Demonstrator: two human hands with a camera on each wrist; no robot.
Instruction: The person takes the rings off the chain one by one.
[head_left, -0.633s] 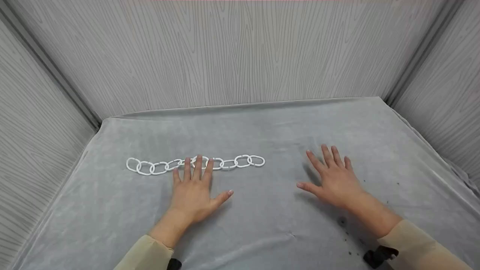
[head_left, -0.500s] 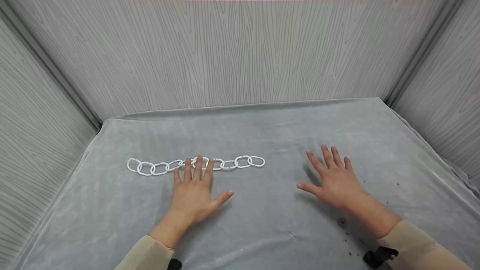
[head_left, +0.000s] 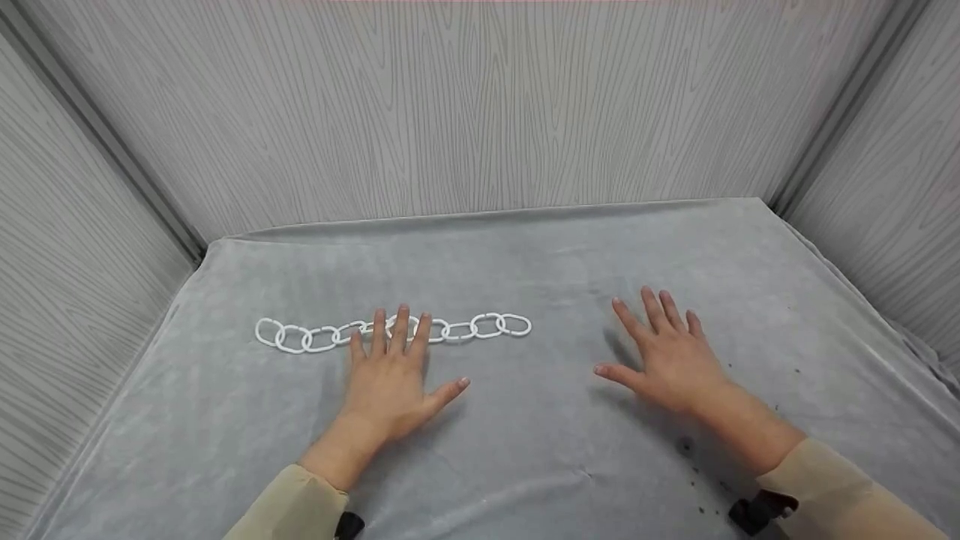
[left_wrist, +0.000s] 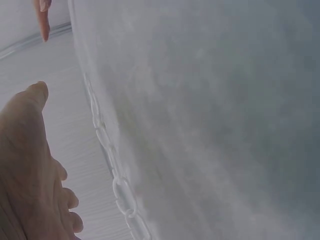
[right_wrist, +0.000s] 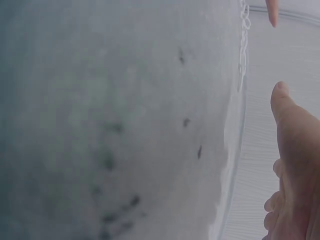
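A white chain (head_left: 319,339) of several oval links lies stretched left to right across the grey cloth. In the head view my left hand (head_left: 388,390) is held palm down with spread, straight fingers, and its fingertips overlap the middle links, hiding part of them. The left wrist view shows that hand (left_wrist: 30,165) raised above the cloth, apart from the chain (left_wrist: 102,135). My right hand (head_left: 675,367), also spread and palm down, hovers right of the chain's right end and holds nothing. In the right wrist view the chain (right_wrist: 243,45) appears beyond the right thumb (right_wrist: 282,97).
A grey cloth (head_left: 525,450) with wrinkles covers the table. Pale wood-grained panels (head_left: 480,105) enclose it at the back and both sides. Small dark specks (head_left: 701,510) and a round dark spot (head_left: 684,445) lie near the right forearm. Black bands (head_left: 757,514) sit at the sleeves.
My left hand's fingertips have shifted very slightly up and right over the links. The right hand stays almost in place, and the chain lies as before.
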